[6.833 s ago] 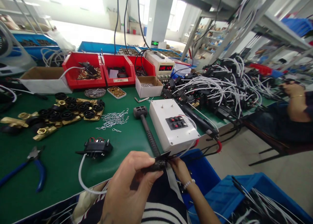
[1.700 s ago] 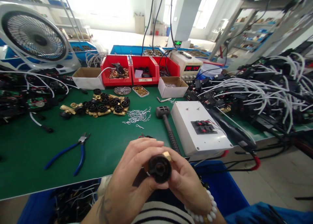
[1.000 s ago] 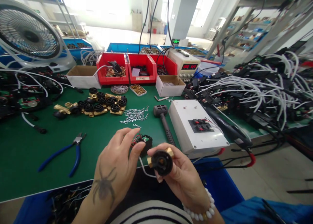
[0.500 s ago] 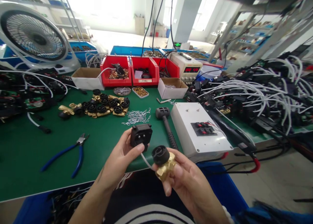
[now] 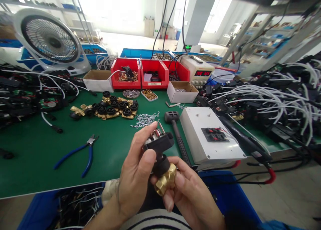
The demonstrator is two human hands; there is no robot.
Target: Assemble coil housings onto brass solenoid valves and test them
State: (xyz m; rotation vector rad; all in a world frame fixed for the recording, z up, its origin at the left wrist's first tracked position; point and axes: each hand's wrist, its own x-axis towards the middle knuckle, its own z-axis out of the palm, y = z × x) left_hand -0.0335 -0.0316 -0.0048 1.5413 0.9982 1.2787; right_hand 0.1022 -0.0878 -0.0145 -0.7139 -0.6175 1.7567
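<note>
My left hand is closed on a black plastic housing, whose open top shows metal parts. Below it, my right hand grips a brass valve body with a black round cap. The housing's underside meets the cap, tilted slightly. Beyond my hands lie a pile of thin metal clips and a black-headed mallet. More brass valves with black caps sit in a cluster on the green mat.
Blue-handled cutters lie at left. A grey-white switch box stands right of the mallet. Red bins, a small white carton and a power supply line the back. Cabled assemblies heap up at right.
My left hand has turned the black housing over and brought it onto the valve's cap; they were apart before. The whole view has shifted slightly, moving the bench items rightward.
</note>
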